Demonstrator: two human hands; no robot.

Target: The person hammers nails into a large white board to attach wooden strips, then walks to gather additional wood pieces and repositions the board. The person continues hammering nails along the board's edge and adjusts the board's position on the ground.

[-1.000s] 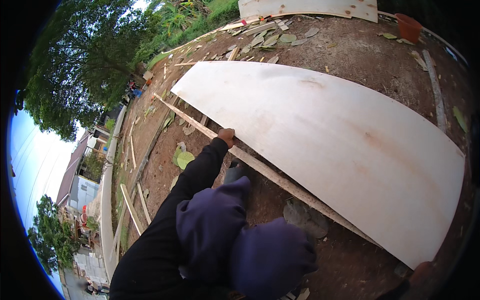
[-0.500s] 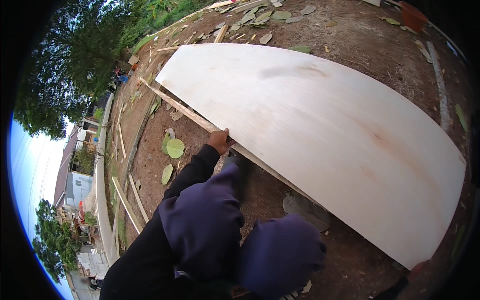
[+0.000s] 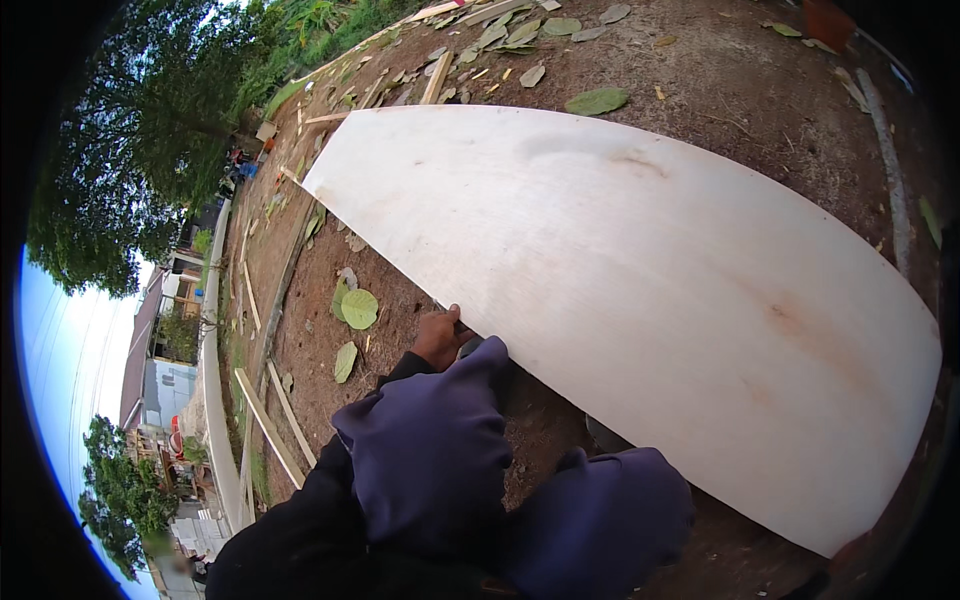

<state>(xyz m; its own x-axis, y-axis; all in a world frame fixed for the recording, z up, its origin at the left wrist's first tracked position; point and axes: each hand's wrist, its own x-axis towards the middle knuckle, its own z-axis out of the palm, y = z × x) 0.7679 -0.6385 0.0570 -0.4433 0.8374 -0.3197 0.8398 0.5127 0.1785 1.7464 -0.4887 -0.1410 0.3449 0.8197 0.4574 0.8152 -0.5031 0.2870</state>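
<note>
A large pale plywood sheet (image 3: 620, 280) stretches across the view, with brownish stains on its face. My left hand (image 3: 440, 340) grips its near long edge, thumb on top and the other fingers hidden beneath. At the near right corner my right hand (image 3: 850, 550) shows dimly at the rim of the view, closed on the sheet's edge; most of its fingers are hidden. Past the sheet's far left corner pokes the end of a thin wooden strip (image 3: 290, 175). My knees (image 3: 600, 510), in dark purple trousers, are bent close to the near edge.
Brown soil (image 3: 740, 70) lies around the sheet, strewn with big dry leaves (image 3: 598, 101) and green leaves (image 3: 359, 309). Loose wooden battens (image 3: 268, 425) lie at left, near a low concrete kerb (image 3: 215, 390). An orange-brown container (image 3: 828, 22) stands at the far right.
The sheet has shifted toward me and now covers most of the wooden strip that showed along its near edge. My left hand has come lower in view with it, still gripping.
</note>
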